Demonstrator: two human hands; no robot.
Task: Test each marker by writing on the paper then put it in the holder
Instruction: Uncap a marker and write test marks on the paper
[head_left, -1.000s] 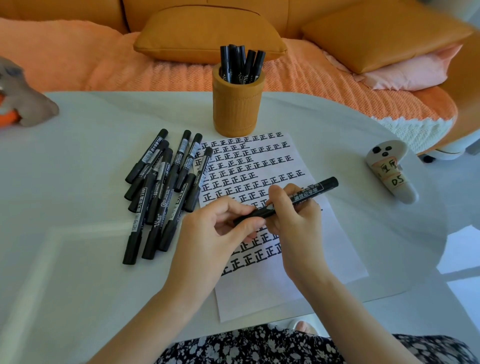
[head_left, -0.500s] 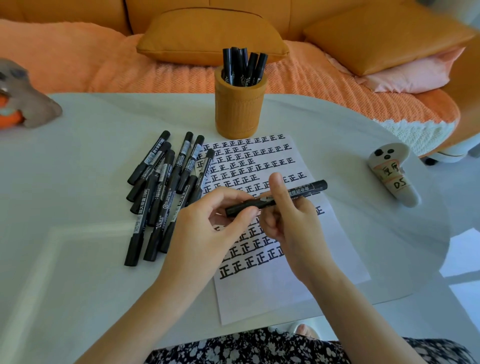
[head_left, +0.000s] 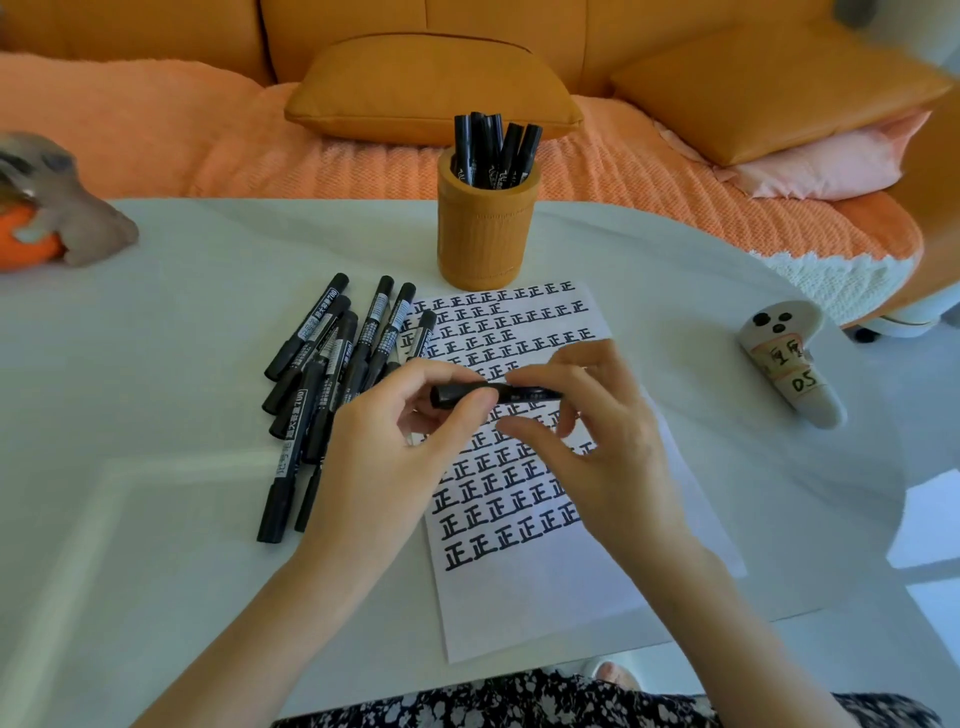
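A black marker (head_left: 498, 391) lies level in the air above the paper (head_left: 530, 597), held between both hands. My left hand (head_left: 400, 457) pinches its left end with thumb and fingers. My right hand (head_left: 597, 441) grips its right part, and the far end is hidden behind the fingers. The white paper carries rows of black written characters. A pile of several black markers (head_left: 327, 384) lies on the table left of the paper. The orange cylindrical holder (head_left: 485, 234) stands behind the paper with several markers (head_left: 493, 148) upright in it.
The white table (head_left: 156, 519) has a rounded right edge. A white ghost-shaped object with labels (head_left: 789, 369) lies at the right. A grey and orange toy (head_left: 57, 218) sits at the far left. An orange sofa with cushions (head_left: 431, 88) runs behind the table.
The marker has tipped from slanting up-right to level and moved up the page. My right hand has slid along it, covering its right end; my left hand stays on the left end.
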